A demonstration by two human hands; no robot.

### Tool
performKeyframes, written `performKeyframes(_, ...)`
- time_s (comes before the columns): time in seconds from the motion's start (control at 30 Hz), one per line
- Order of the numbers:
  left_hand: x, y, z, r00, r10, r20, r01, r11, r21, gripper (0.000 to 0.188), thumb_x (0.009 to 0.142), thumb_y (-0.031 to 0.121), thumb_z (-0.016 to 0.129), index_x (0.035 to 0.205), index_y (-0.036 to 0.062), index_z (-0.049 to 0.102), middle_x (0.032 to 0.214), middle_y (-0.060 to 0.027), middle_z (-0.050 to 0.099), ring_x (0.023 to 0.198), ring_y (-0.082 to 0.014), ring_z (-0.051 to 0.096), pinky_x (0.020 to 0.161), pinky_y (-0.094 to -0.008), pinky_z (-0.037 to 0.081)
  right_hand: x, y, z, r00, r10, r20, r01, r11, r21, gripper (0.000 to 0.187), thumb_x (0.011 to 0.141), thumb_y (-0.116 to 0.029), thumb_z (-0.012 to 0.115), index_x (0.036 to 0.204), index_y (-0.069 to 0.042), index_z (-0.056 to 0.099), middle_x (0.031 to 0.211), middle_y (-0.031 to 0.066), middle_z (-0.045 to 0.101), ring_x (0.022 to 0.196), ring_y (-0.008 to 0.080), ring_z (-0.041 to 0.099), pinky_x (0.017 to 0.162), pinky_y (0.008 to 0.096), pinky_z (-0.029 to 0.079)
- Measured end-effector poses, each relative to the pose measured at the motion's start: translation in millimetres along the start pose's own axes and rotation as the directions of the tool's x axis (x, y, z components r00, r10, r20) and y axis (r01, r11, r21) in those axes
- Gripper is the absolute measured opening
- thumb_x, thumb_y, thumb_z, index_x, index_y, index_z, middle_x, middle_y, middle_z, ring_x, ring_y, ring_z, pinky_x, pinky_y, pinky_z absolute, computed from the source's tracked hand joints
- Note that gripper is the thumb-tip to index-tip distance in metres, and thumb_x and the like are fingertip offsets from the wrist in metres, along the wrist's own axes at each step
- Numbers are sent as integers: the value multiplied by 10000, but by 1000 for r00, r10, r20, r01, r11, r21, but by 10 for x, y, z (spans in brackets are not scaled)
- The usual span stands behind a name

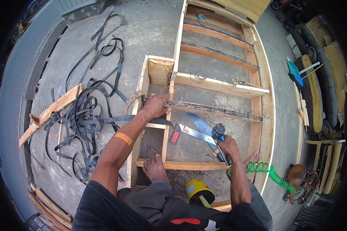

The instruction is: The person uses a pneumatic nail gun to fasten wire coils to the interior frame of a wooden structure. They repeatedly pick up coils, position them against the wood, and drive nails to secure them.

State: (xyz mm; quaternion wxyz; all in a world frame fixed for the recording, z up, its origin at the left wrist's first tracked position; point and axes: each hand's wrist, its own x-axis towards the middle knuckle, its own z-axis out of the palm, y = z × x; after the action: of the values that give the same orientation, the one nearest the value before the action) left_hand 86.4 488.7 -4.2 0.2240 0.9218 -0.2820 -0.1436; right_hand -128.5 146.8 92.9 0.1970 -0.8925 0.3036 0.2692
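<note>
My left hand (pixel 156 106) is closed at the left end of a cross rail (pixel 212 109), with a wire coil spring (pixel 171 101) at its fingertips. In my right hand (pixel 229 146) is an air staple gun (pixel 219 133), held over the frame's near bay. A green coiled hose (pixel 275 177) runs off to the right from beside that hand. Both hands are inside a long wooden frame (pixel 268 92) on the floor. Loose coil springs (pixel 199 76) stand along its rails. Below the rail lie a handsaw (pixel 198 123) and a try square with a red handle (pixel 175 137).
Tangled black webbing straps (pixel 90 111) cover the floor at left, across a loose board (pixel 52 113). One bare foot (pixel 155 168) rests beside the frame's near rail (pixel 189 165). A yellow bucket (pixel 196 186) stands near my legs. A teal dustpan (pixel 295 72) and stacked padding lie at far right.
</note>
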Motion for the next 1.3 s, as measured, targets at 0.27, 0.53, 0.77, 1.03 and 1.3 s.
performKeyframes(0.27, -6, 67, -48, 1000, 4, 10, -4, 999, 35, 754, 753, 311, 887, 1409, 166, 544, 1299, -124, 690, 1184, -356, 666, 1062, -510, 498, -174, -1236, 71, 988, -140, -59, 149, 817, 558, 328, 811, -279, 666, 820, 49, 678, 678, 160, 663, 631, 247, 657, 601, 401, 500)
performKeyframes(0.53, -5, 84, -44, 1000, -4, -1, 4, 1000, 0, 798, 751, 321, 893, 1447, 166, 536, 1322, -134, 681, 1191, -367, 661, 1077, -496, 492, 198, -1537, 373, 931, -241, -273, 324, 890, 321, 408, 800, -324, 643, 875, 73, 707, 797, 332, 687, 797, 446, 734, 758, 474, 550)
performKeyframes(0.77, 41, 66, -66, 999, -24, 43, 24, 1000, -3, 723, 746, 332, 891, 1367, 156, 565, 1244, -139, 705, 1137, -370, 679, 1028, -488, 521, 226, -1631, 424, 941, -233, -246, 303, 903, 304, 384, 798, -270, 659, 839, 110, 700, 833, 368, 682, 881, 501, 719, 785, 510, 559)
performKeyframes(1.03, 22, 57, -41, 1000, -1, -17, 1, 1000, 9, 764, 739, 345, 894, 1398, 164, 553, 1218, -158, 705, 1132, -389, 675, 1021, -503, 521, 308, -1718, 98, 951, -263, -161, 300, 908, 292, 378, 779, -285, 666, 821, 88, 708, 804, 346, 687, 795, 466, 728, 761, 496, 556)
performKeyframes(1.3, -23, 132, -97, 998, -54, 33, 54, 998, -18, 724, 739, 318, 900, 1377, 178, 588, 1239, -147, 707, 1140, -391, 671, 1018, -495, 522, 282, -1713, 152, 930, -355, -93, 367, 907, 207, 387, 803, -248, 666, 1013, 72, 724, 930, 343, 714, 934, 478, 718, 848, 492, 549)
